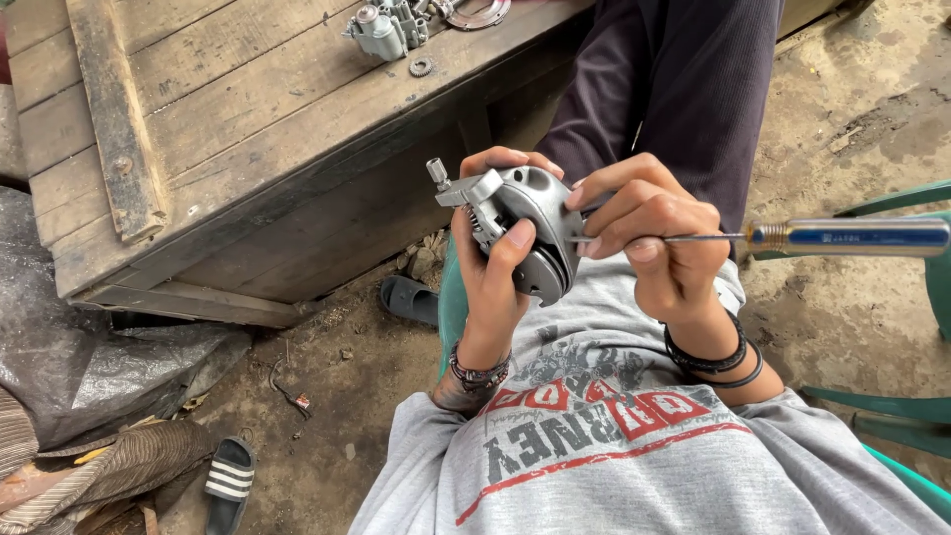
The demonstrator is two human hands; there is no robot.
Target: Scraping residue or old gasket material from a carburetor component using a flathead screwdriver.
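Left hand (492, 266) fingers clamp the grey metal housing (530, 230) firmly while right hand (649, 233) fingers, pinched on the screwdriver (842, 237), should keep its tip squarely seated.

Lighting: soft, even daylight; faint shadow under wooden table (198, 149). Image sharp, no glare; slight wide-angle stretch at edges.

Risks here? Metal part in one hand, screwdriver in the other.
1. The screwdriver tip works close to the left hand thumb; a slip may jab it.
2. The grey metal part is held in mid-air over dirt, so small pieces might drop and vanish.
3. The right hand pinches the shaft, not the blue handle, giving weak control.
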